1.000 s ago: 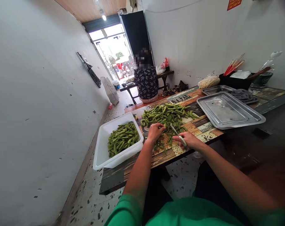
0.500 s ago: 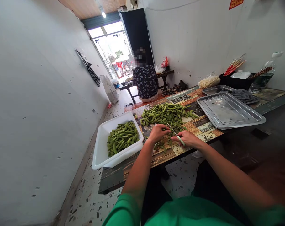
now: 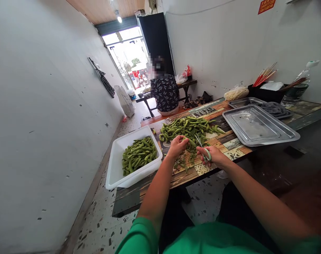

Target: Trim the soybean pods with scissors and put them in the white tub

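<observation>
Between the thumb and fingers of my left hand (image 3: pixel 177 146) is a green edamame pod (image 3: pixel 191 142), its free end pointing right. My right hand (image 3: pixel 212 156) grips a pair of scissors (image 3: pixel 207 155) by pale green handles, the blades angled up and left, close to the pod's tip. Just beyond both hands lies a heap of edamame pods (image 3: pixel 186 126) on the patterned table (image 3: pixel 176 181). Cut stem bits and leaves (image 3: pixel 182 163) are scattered beneath my hands. To the left, a white plastic tub (image 3: pixel 113 169) holds many more pods.
Metal trays (image 3: pixel 261 126) rest on the table's right side, one with a dark grey cloth (image 3: pixel 274 108). Behind them are a bag of sticks (image 3: pixel 236 93), a black box of skewers (image 3: pixel 267 92) and a plastic bottle (image 3: pixel 298 84). A person (image 3: pixel 164 91) sits ahead, facing away.
The pod in my left hand now shows clearly, stretched toward the right. My right hand has turned, bringing the scissors more upright with the handles spread. The view has shifted slightly.
</observation>
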`<action>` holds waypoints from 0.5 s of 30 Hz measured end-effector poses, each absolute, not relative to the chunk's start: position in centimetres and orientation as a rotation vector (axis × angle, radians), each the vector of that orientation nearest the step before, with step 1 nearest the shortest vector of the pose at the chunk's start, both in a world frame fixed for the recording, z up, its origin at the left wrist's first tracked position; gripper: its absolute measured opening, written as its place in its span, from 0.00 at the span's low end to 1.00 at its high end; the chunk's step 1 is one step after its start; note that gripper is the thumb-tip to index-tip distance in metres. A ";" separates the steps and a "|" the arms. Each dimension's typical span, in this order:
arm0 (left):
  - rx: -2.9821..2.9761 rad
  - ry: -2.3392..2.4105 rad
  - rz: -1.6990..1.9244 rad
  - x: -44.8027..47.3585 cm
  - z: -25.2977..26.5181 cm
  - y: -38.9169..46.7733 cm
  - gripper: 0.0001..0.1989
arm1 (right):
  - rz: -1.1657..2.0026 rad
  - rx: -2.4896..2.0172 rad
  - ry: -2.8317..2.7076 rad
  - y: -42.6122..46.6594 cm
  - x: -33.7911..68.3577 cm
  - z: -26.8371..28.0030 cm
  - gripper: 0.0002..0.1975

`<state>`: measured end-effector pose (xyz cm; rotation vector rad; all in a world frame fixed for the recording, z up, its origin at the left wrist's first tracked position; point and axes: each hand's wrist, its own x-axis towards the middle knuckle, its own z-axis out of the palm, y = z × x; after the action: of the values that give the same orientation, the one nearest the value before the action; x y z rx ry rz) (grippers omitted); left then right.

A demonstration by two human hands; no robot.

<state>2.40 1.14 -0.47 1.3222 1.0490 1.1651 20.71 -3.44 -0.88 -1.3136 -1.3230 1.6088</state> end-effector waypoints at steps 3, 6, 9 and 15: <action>1.067 0.884 1.194 2.7 -0.5 1.1 0.20 | 1.745 -1.258 -1.268 -4.0 20.7 -0.5 0.25; 0.978 0.860 1.215 3.0 -0.6 0.9 0.20 | 1.769 -1.262 -1.255 -4.5 20.4 -0.1 0.24; 0.970 0.847 1.217 3.3 -0.6 0.7 0.20 | 1.741 -1.279 -1.217 -4.5 20.0 0.0 0.22; 0.988 0.879 1.193 3.7 -0.1 0.0 0.22 | 1.723 -1.173 -1.133 -4.2 19.9 -0.6 0.22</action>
<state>3.66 -0.04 -0.10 0.9882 0.8795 1.1932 19.91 -4.19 -0.55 -1.1734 -1.1332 1.7233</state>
